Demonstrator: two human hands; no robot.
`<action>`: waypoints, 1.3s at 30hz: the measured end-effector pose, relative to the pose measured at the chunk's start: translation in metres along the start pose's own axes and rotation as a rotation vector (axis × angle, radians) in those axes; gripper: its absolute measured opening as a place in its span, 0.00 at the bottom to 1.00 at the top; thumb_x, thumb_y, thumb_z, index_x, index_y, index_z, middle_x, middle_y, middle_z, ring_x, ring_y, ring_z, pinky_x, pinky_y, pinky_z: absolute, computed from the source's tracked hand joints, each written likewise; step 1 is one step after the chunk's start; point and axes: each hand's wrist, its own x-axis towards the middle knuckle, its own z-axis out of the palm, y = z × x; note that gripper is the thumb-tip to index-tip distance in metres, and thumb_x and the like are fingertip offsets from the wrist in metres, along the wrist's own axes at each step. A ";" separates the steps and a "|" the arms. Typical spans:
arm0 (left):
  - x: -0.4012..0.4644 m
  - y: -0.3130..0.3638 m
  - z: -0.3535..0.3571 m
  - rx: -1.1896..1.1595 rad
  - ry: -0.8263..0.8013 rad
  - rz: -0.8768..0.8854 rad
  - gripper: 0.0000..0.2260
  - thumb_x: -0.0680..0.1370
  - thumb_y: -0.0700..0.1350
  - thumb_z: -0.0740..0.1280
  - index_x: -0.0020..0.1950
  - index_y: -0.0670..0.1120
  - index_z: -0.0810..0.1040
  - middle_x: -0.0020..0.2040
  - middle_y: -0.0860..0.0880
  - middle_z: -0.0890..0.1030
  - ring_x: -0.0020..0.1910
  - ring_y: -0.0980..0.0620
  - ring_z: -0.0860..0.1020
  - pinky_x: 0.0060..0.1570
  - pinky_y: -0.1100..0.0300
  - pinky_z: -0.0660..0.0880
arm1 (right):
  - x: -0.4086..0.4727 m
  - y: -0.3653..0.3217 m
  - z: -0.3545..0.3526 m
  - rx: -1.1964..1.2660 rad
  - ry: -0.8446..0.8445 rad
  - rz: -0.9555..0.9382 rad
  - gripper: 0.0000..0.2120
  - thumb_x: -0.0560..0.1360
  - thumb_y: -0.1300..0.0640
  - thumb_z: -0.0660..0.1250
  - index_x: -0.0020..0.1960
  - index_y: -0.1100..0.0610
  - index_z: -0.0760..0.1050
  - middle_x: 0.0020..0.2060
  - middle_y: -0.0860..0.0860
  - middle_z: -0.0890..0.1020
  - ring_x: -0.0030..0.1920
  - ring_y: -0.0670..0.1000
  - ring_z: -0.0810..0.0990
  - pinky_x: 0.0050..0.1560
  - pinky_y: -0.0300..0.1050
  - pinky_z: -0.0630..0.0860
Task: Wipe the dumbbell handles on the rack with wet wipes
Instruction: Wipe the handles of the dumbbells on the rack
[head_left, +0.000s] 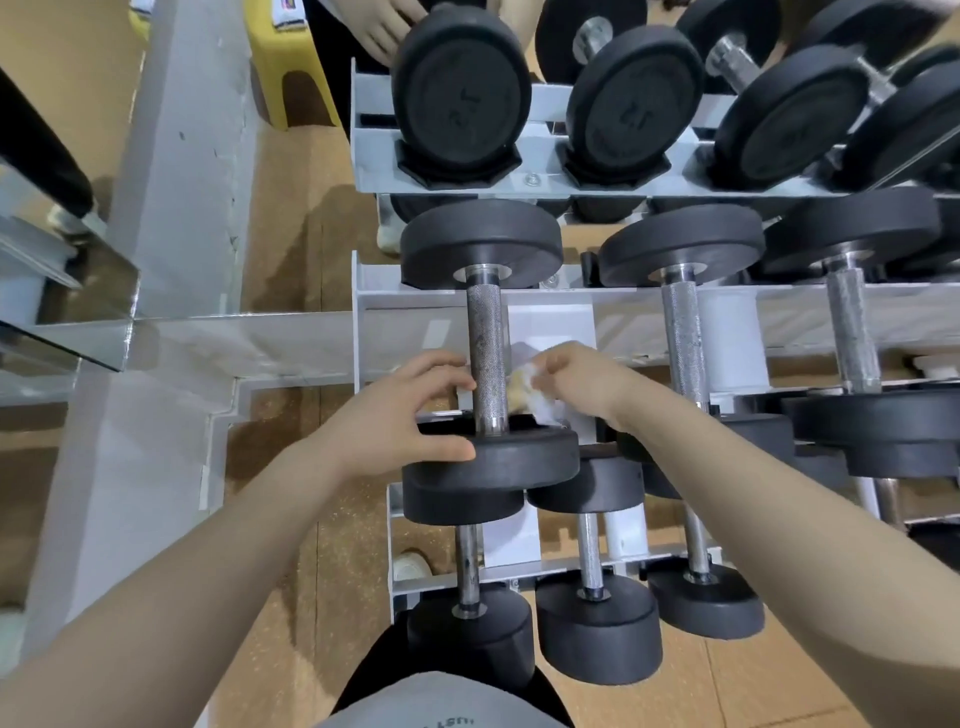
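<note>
Middle-tier dumbbell on the rack is clasped at its near plate by the left hand, handle running straight away, wet wipe pinched by the right hand just beside it

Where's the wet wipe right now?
The wet wipe is bunched in the right hand, just right of centre in the head view, beside the handle of the leftmost middle-shelf dumbbell.

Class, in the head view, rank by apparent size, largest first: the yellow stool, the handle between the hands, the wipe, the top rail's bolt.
1. stool, partly cut off.
2. handle of the dumbbell gripped by the left hand.
3. wipe, bunched in the right hand; close to the handle, unsure.
4. bolt.
</note>
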 end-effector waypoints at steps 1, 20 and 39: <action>0.000 0.002 -0.002 0.069 0.014 0.022 0.28 0.65 0.68 0.58 0.62 0.59 0.71 0.67 0.61 0.65 0.63 0.58 0.70 0.61 0.57 0.69 | -0.002 0.002 -0.001 0.113 0.073 -0.010 0.09 0.76 0.68 0.58 0.42 0.66 0.76 0.36 0.55 0.77 0.40 0.51 0.75 0.41 0.43 0.71; 0.049 0.107 0.053 0.056 0.450 0.133 0.06 0.77 0.49 0.64 0.50 0.48 0.77 0.37 0.55 0.78 0.37 0.55 0.76 0.41 0.55 0.75 | -0.069 0.044 -0.060 0.750 -0.013 -0.282 0.12 0.79 0.63 0.58 0.41 0.60 0.77 0.27 0.48 0.79 0.28 0.45 0.75 0.30 0.35 0.74; 0.113 0.188 0.125 -0.929 0.725 -0.178 0.07 0.78 0.35 0.57 0.45 0.44 0.71 0.47 0.43 0.79 0.46 0.50 0.80 0.43 0.62 0.80 | -0.056 0.097 -0.166 0.317 0.248 -0.345 0.09 0.77 0.59 0.64 0.57 0.55 0.72 0.48 0.44 0.74 0.50 0.43 0.73 0.50 0.32 0.69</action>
